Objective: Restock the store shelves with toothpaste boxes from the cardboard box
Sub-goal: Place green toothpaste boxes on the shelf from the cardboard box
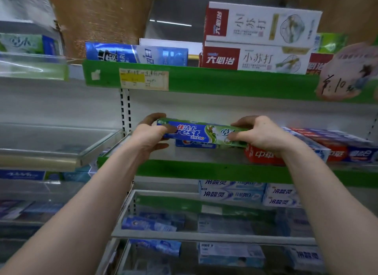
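A long blue-and-green Crest toothpaste box [201, 132] is held level over the middle shelf [204, 169], which has a green front edge. My left hand [150, 136] grips its left end and my right hand [260, 134] grips its right end. Directly beneath it lies another blue Crest box [194, 144] on the shelf. Red-and-white toothpaste boxes [263, 155] lie to the right, partly behind my right wrist. The cardboard box is not in view.
The upper green shelf [204, 80] carries a blue box [135, 54] and stacked white-and-red boxes [259, 39]. Lower shelves hold pale blue boxes [231, 193]. A glass-fronted shelf unit [57, 154] stands to the left. A slotted upright [125, 109] divides the units.
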A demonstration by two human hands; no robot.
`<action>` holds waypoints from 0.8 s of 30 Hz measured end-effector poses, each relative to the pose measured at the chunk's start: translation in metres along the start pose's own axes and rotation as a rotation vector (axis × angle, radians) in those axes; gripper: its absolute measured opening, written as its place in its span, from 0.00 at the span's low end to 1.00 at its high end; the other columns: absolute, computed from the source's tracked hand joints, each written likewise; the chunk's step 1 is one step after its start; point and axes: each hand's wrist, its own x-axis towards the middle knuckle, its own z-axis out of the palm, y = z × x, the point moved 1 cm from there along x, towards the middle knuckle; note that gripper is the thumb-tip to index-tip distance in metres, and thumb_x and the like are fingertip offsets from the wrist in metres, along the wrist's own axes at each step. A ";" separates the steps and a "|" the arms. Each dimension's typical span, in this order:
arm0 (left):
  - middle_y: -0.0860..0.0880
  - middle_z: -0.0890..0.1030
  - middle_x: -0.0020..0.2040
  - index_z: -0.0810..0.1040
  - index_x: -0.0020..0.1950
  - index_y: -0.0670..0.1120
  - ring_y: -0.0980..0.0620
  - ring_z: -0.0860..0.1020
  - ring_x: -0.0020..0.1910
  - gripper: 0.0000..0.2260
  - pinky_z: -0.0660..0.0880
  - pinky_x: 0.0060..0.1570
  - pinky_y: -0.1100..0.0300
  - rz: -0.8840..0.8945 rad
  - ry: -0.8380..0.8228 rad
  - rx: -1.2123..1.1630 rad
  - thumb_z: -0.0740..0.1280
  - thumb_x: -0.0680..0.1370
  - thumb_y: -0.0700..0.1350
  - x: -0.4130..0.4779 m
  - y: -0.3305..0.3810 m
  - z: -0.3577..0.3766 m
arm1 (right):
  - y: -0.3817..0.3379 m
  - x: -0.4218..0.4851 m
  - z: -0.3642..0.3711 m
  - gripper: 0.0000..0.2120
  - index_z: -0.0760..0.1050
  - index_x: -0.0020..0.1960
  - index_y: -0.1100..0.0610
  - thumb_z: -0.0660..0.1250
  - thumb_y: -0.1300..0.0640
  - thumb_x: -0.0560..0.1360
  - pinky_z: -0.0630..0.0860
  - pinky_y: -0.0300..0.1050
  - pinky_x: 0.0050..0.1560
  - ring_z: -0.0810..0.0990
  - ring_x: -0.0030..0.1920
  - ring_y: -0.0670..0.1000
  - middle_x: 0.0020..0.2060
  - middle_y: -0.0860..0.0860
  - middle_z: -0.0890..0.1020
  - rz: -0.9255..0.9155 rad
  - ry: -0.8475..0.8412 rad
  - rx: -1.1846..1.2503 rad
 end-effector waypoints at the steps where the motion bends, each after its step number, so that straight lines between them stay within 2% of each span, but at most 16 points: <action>1: 0.46 0.79 0.50 0.73 0.62 0.50 0.48 0.79 0.49 0.20 0.79 0.46 0.53 0.007 0.003 0.046 0.72 0.72 0.37 0.004 0.001 0.002 | 0.001 0.006 -0.003 0.23 0.77 0.61 0.53 0.75 0.50 0.69 0.73 0.43 0.54 0.77 0.53 0.49 0.55 0.50 0.80 -0.007 -0.012 -0.052; 3: 0.48 0.79 0.49 0.73 0.61 0.49 0.49 0.79 0.48 0.20 0.79 0.48 0.51 0.030 0.008 0.158 0.73 0.72 0.39 0.010 0.002 0.005 | 0.002 0.017 -0.007 0.23 0.77 0.62 0.53 0.75 0.50 0.69 0.70 0.41 0.54 0.77 0.54 0.50 0.59 0.52 0.80 -0.030 -0.033 -0.133; 7: 0.46 0.79 0.51 0.73 0.60 0.48 0.48 0.78 0.50 0.20 0.78 0.43 0.54 0.040 0.008 0.344 0.75 0.71 0.43 0.020 0.001 0.008 | 0.009 0.036 -0.008 0.24 0.76 0.63 0.54 0.75 0.49 0.69 0.70 0.43 0.62 0.76 0.61 0.52 0.63 0.52 0.77 -0.042 -0.088 -0.247; 9: 0.45 0.80 0.52 0.74 0.59 0.48 0.48 0.78 0.47 0.20 0.77 0.40 0.57 0.036 0.014 0.429 0.76 0.70 0.44 0.023 -0.001 0.011 | 0.015 0.042 -0.006 0.23 0.77 0.62 0.53 0.75 0.48 0.69 0.71 0.43 0.62 0.76 0.60 0.52 0.62 0.52 0.78 -0.038 -0.104 -0.298; 12: 0.44 0.80 0.52 0.75 0.58 0.48 0.48 0.77 0.43 0.18 0.75 0.36 0.59 0.025 0.015 0.544 0.75 0.70 0.45 0.026 -0.005 0.016 | 0.023 0.047 -0.001 0.23 0.75 0.64 0.52 0.72 0.47 0.72 0.70 0.39 0.56 0.76 0.56 0.51 0.62 0.51 0.77 -0.040 -0.142 -0.381; 15: 0.45 0.78 0.52 0.74 0.62 0.46 0.48 0.76 0.43 0.21 0.75 0.35 0.59 0.019 0.002 0.608 0.75 0.71 0.45 0.028 -0.011 0.022 | 0.030 0.051 0.003 0.22 0.74 0.65 0.51 0.71 0.47 0.73 0.71 0.43 0.61 0.75 0.59 0.51 0.62 0.50 0.77 -0.056 -0.128 -0.451; 18: 0.46 0.75 0.55 0.74 0.64 0.44 0.49 0.74 0.44 0.23 0.72 0.40 0.60 0.045 -0.002 0.687 0.75 0.72 0.46 0.031 -0.014 0.030 | 0.035 0.055 0.001 0.22 0.75 0.64 0.49 0.70 0.45 0.72 0.70 0.46 0.65 0.73 0.62 0.52 0.62 0.50 0.76 -0.061 -0.101 -0.537; 21: 0.45 0.77 0.58 0.74 0.65 0.41 0.49 0.73 0.45 0.25 0.71 0.44 0.59 0.058 -0.006 0.784 0.74 0.71 0.49 0.036 -0.015 0.035 | 0.037 0.058 -0.001 0.23 0.75 0.64 0.46 0.71 0.42 0.71 0.72 0.48 0.63 0.74 0.60 0.53 0.61 0.51 0.76 -0.055 -0.088 -0.586; 24: 0.44 0.76 0.60 0.73 0.66 0.40 0.48 0.74 0.51 0.26 0.72 0.51 0.57 0.077 0.013 0.875 0.74 0.72 0.49 0.038 -0.016 0.039 | 0.036 0.058 0.001 0.23 0.73 0.63 0.45 0.71 0.42 0.70 0.72 0.49 0.63 0.73 0.60 0.55 0.59 0.51 0.76 -0.053 -0.079 -0.627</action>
